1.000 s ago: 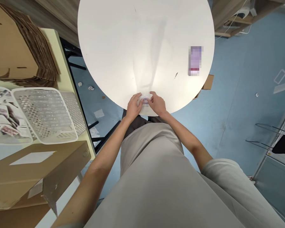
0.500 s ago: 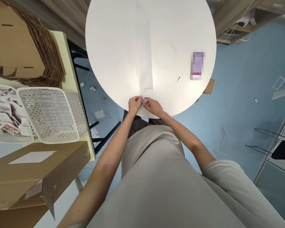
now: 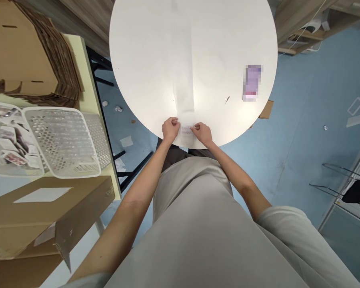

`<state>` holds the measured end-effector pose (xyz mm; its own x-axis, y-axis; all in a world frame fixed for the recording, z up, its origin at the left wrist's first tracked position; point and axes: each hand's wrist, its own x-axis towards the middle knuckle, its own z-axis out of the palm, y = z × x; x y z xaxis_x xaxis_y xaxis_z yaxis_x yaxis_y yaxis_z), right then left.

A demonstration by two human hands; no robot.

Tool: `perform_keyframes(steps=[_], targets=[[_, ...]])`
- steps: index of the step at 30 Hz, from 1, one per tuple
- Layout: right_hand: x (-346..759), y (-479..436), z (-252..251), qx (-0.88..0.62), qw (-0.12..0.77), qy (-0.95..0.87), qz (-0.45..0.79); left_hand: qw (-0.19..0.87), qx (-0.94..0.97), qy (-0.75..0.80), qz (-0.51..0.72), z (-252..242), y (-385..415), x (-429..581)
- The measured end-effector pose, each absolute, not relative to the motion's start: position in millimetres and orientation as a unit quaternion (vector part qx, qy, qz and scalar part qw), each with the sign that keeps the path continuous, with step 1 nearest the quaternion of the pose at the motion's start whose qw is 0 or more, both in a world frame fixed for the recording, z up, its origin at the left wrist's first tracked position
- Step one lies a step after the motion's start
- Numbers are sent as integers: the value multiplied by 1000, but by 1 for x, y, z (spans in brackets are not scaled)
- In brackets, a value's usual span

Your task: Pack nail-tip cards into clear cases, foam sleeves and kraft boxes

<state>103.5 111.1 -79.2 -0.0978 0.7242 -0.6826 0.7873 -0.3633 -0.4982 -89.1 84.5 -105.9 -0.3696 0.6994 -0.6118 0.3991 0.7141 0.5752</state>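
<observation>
Blue flooring spreads under a round white table [image 3: 156, 60], and we stand at its near edge, looking straight down over our pale grey top. Our left hand [image 3: 170, 130] and our right hand [image 3: 202, 133] meet just inside the rim, a little apart, with a small pale packet [image 3: 186, 130] between them. It lies flat on the tabletop or just above it; we cannot tell which. Both hands are curled nearly into fists, thumb and forefinger of each pinched on one side of the packet, the left hand on its left edge and the right hand on its right edge. The packet looks thin and whitish with faint print, too small for us to read. Well away to our right, near the table's far right rim, lies a purple oblong item [image 3: 252, 83], blurred, with a small dark mark [image 3: 227, 99] on the surface between it and our hands. To our left stands a pale yellow side table [image 3: 88, 80] carrying a stack of flattened cardboard [image 3: 33, 52], two white perforated baskets [image 3: 66, 140] set one beside the other, and a closed cardboard box [image 3: 48, 212] at its near end. Scraps of paper [image 3: 126, 141] dot the floor below the table's edge, and a piece of brown card [image 3: 265, 109] pokes out from under the round table on the right.
</observation>
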Motion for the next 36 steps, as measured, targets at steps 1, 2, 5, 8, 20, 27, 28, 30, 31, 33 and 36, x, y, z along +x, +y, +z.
perform_keyframes(steps=[1,2,5,8,20,27,28,30,31,33,36], targets=[[102,110,-81,669,30,561,-487,445,343,811,165,-105,84,-88],[100,110,-82,665,26,562,-491,442,346,811,164,-104,84,-88],[95,110,-86,654,13,564,-505,432,353,814,163,-101,81,-85],[95,110,-89,655,-4,542,-526,417,369,817,150,-96,80,-84],[96,115,-85,664,7,505,-551,355,676,633,126,-83,92,-82],[97,116,-89,666,-4,482,-569,424,755,497,67,-104,85,-90],[98,116,-91,669,-17,462,-582,422,750,504,69,-103,81,-93],[99,115,-95,672,-43,417,-611,425,740,516,70,-99,71,-100],[99,114,-96,673,-54,396,-622,429,736,519,67,-95,66,-104],[100,114,-98,675,-67,366,-637,439,736,513,52,-88,56,-111],[100,114,-97,681,-62,354,-638,435,757,488,20,-81,46,-118]])
